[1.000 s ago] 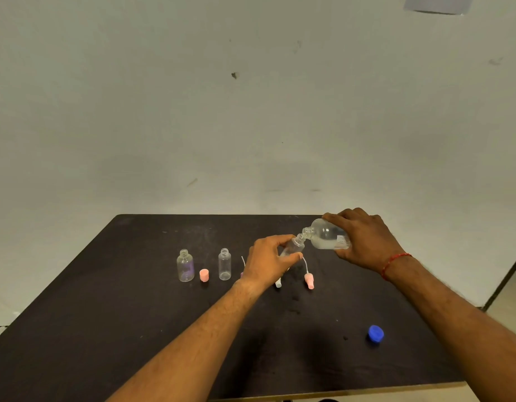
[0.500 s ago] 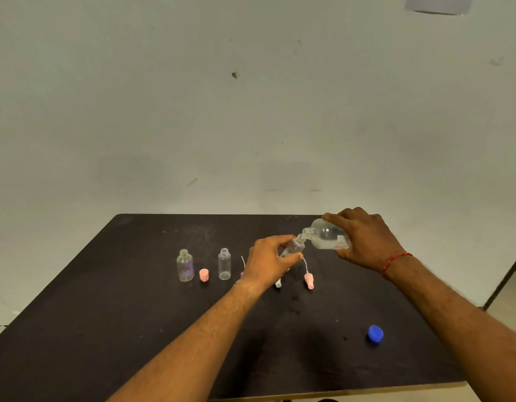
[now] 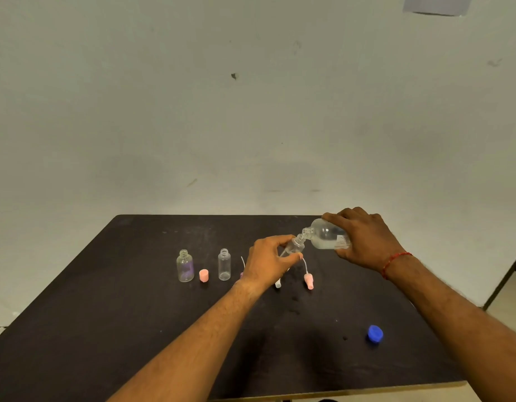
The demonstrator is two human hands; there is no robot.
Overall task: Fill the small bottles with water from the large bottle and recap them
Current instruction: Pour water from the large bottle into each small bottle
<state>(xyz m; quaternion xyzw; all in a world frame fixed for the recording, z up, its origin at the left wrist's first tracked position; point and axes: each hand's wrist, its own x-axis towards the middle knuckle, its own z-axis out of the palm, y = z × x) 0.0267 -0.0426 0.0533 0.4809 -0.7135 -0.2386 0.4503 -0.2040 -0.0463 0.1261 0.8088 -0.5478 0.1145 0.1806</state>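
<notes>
nearest on the dark table (image 3: 77,343), toward its right front, lies a blue cap (image 3: 375,333), well apart from everything else. both forearms reach in from the near edge.

farther in, a row runs across the table. a wide bottle (image 3: 185,266) with a purplish tint stands at its left end, with a pink cap (image 3: 203,275) just beside it on the right, then a slim bottle (image 3: 224,265). both bottles are upright and uncapped. right of them, partly behind the left hand (image 3: 265,264), lie a white pump top (image 3: 277,284) and a pink pump top (image 3: 309,281), the pink one with a thin tube pointing away. a small pinkish bit shows at the left wrist, too hidden to tell what it is.

the left hand is raised over the table, its fingers (image 3: 280,239) and thumb clamped on the held bottle (image 3: 296,247), which tilts with its mouth up and to the right. the right hand (image 3: 364,242), with a red thread (image 3: 394,261) on its wrist, has its fingers curled over the big bottle (image 3: 326,235). that bottle is tipped nearly flat, neck to the left, its mouth at the mouth of the held bottle. water lies along its lower side.

behind is a pale wall (image 3: 251,111) with a sheet (image 3: 436,4) at its top right.
</notes>
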